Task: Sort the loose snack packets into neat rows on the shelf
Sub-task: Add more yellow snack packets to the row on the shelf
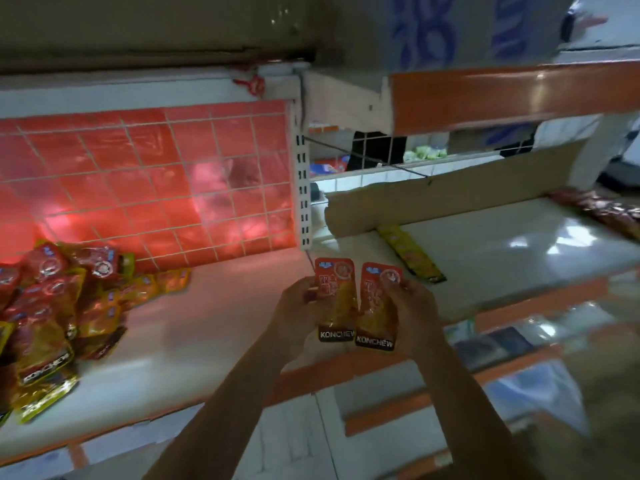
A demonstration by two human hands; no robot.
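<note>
Progress: judged early. The loose snack packets (pixel 52 313) are heaped at the lower left of the frame on the white shelf (pixel 194 341), against the red grid panel (pixel 156 174). No finished row is seen on the shelf, so nearly all of the sorting is judged to be left.

Two packets are held at frame centre, above the shelf's front part, upright with labels toward the camera. The left packet (pixel 334 299) and right packet (pixel 377 306) are set side by side. Their inner edges appear to touch, though blur prevents certainty.

Pose: the left hand (pixel 298 306) is curled round the outer edge of the left packet. The right hand (pixel 412 306) grips the right packet, thumb laid on its face. Both forearms are raised from the bottom of the frame.

A yellow strip (pixel 408 254) and a cardboard sheet (pixel 450 188) are noted on the neighbouring shelf, centre right.
</note>
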